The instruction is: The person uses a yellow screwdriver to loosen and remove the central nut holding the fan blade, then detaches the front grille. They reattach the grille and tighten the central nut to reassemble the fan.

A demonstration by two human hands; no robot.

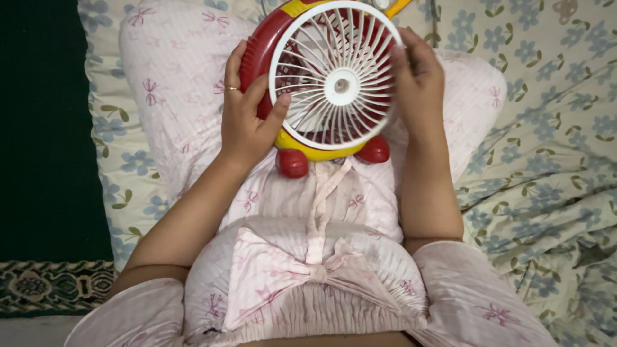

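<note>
A small round table fan (334, 80) with a red and yellow body, a white front grille and two red ball feet rests on my lap, its grille facing me. My left hand (247, 109), with a ring on one finger, grips the fan's left rim, thumb pressed on the grille edge. My right hand (419, 80) holds the fan's right rim, fingers curled at the grille's edge. My lap is covered by pink clothing (308, 257) with bow prints and a large bow at the waist.
I sit on a bedsheet (546, 160) with a blue flower pattern. A dark surface (38, 128) lies to the left, and a patterned rug edge (51, 286) shows at the lower left.
</note>
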